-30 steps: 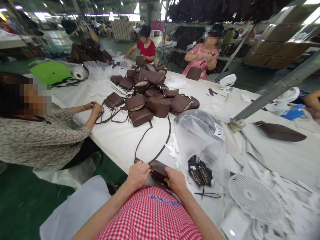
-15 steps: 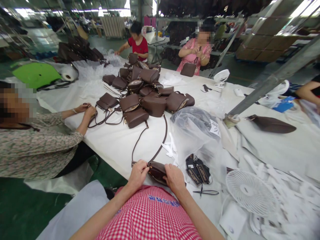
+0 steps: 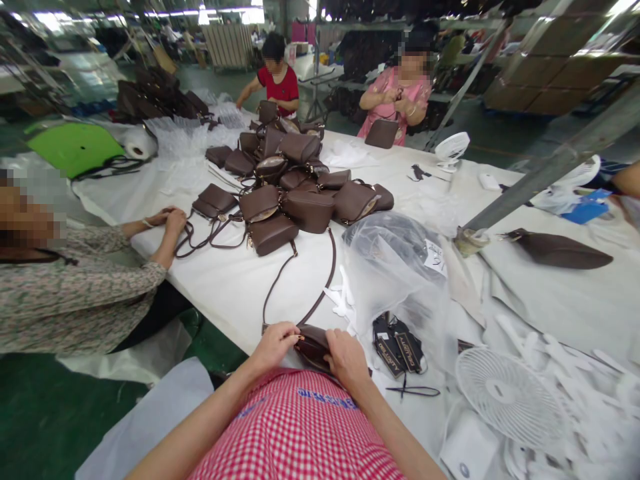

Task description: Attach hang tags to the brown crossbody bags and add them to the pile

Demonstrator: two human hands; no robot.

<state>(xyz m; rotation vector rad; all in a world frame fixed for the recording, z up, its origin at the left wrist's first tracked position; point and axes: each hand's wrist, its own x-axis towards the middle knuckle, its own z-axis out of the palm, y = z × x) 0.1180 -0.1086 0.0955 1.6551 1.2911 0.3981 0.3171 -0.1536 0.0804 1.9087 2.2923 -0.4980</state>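
A brown handbag is held in closed grips by the left hand at nine o'clock and the right hand at three, the bag pile at twelve.

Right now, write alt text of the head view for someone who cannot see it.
A person's left hand and right hand grip a brown bag at the edge of a white table. Beyond is a heap of brown bags; black tags and a white fan are to the right, a co-worker in a floral top to the left.
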